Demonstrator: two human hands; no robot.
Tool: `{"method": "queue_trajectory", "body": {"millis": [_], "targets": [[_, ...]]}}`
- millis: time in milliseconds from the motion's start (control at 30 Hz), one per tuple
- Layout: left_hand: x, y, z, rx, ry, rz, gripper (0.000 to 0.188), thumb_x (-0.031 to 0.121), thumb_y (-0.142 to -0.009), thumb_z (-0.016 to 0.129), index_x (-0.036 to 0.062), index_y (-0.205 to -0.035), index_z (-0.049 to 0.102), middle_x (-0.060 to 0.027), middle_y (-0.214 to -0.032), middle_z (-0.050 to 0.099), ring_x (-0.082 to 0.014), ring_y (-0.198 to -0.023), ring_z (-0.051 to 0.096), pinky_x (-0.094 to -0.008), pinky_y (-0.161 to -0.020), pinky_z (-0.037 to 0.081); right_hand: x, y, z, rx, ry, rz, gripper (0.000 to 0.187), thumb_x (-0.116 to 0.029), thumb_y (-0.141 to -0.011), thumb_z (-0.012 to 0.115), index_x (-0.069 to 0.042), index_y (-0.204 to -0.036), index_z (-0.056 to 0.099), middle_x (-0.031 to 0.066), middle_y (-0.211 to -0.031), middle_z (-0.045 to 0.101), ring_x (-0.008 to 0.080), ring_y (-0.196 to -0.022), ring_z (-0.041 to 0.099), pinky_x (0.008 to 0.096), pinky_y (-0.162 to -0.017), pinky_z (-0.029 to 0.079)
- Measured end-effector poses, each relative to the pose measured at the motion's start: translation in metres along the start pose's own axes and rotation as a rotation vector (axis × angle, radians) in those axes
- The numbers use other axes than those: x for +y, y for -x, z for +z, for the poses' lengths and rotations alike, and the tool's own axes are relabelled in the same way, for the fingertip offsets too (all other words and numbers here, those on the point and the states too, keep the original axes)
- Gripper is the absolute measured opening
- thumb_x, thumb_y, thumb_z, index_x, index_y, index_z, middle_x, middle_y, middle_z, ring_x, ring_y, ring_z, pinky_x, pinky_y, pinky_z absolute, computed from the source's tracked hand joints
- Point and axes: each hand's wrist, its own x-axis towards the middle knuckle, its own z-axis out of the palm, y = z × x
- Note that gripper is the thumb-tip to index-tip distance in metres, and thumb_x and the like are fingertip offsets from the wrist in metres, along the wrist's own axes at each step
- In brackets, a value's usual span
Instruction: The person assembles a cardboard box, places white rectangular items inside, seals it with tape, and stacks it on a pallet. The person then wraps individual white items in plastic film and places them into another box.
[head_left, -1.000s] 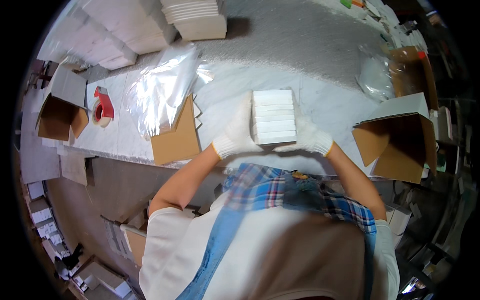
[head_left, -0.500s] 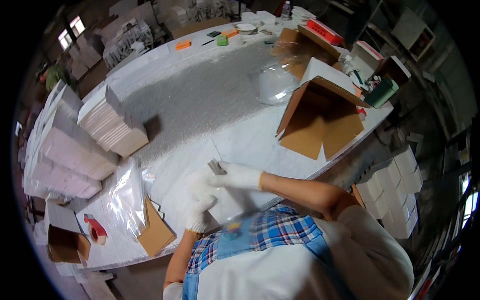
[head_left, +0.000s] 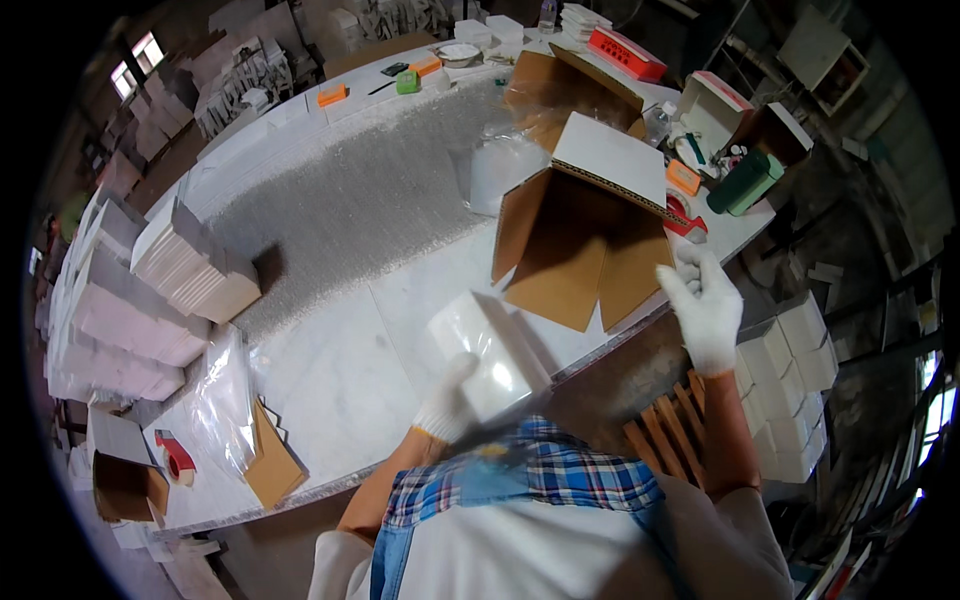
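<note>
Long white surface [head_left: 330, 350] running from lower left to upper right through a dim workshop, with a grey textured mat [head_left: 370, 200] over its middle and a lit window [head_left: 140, 55] at the far upper left. Along the left edge, stacks of flat white packs [head_left: 190, 265] and pale pink ones [head_left: 125, 320]; below them, clear plastic bags [head_left: 225, 400], a loose brown cardboard sheet [head_left: 270, 465] and a small open carton [head_left: 120, 470] beside a red tape dispenser [head_left: 175, 455]. At the far end, small orange [head_left: 332, 95] and green [head_left: 407, 82] objects and a red tray [head_left: 625, 52]. Right of centre, a large open cardboard box [head_left: 590, 235] tipped on its side, mouth toward the wearer, white outside and brown within, flaps spread on the surface. Behind it, a second open carton [head_left: 560, 90], a green cylinder [head_left: 745, 180] and small white boxes [head_left: 715, 100]. Below the edge at right, stacked white cartons [head_left: 795, 380] on the floor. White rectangular pack [head_left: 490, 355] gripped from below by the gloved left hand [head_left: 447, 400], held above the near edge of the surface, tilted, long axis running from upper left to lower right. Gloved right hand [head_left: 705, 305] raised just right of the large box, fingers spread wide, holding nothing.
</note>
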Motion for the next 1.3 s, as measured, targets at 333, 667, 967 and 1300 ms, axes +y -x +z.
{"method": "queue_trajectory", "body": {"millis": [333,667,967,1300], "targets": [[-0.028,-0.054,0.050,-0.006,0.038,0.033,0.062,0.030,-0.092,0.074,0.0095,-0.145,0.050,-0.0128,-0.136,0.062,-0.0317,-0.124,0.061,-0.0500,-0.109,0.048,0.027,0.012,0.036,-0.102,0.113,-0.137,0.049,-0.018,-0.093,0.073,-0.002,-0.137,0.057,0.0222,-0.108,0.074,0.0397,-0.096,0.074,0.0425,-0.081,0.060],[-0.027,-0.067,0.053,-0.042,0.105,0.240,0.054,0.024,-0.094,0.071,0.0062,-0.141,0.050,-0.0118,-0.131,0.063,-0.0296,-0.118,0.065,-0.0517,-0.102,0.053,-0.010,-0.007,-0.040,-0.353,0.064,-0.168,0.022,-0.016,-0.095,0.067,-0.002,-0.110,0.074,0.0164,-0.099,0.074,0.0217,-0.086,0.071,0.0360,-0.081,0.055],[-0.039,-0.106,0.047,-0.018,0.039,0.394,0.060,0.022,-0.091,0.077,-0.0053,-0.136,0.048,-0.0170,-0.124,0.064,-0.0242,-0.105,0.069,-0.0409,-0.091,0.060,0.035,-0.177,0.091,-0.620,0.038,-0.446,0.061,-0.039,-0.110,0.045,0.001,-0.156,0.042,0.0206,-0.158,0.048,0.0327,-0.145,0.046,0.0360,-0.120,0.031],[-0.061,-0.233,0.076,0.740,-0.394,0.147,0.104,0.060,-0.070,0.087,-0.0078,-0.134,0.042,-0.0282,-0.128,0.060,-0.0375,-0.116,0.066,-0.0445,-0.092,0.056,0.051,-0.161,0.092,-0.495,0.250,-0.545,0.061,-0.039,-0.113,0.037,0.000,-0.160,0.035,0.0180,-0.163,0.042,0.0314,-0.147,0.043,0.0373,-0.122,0.027]]}}
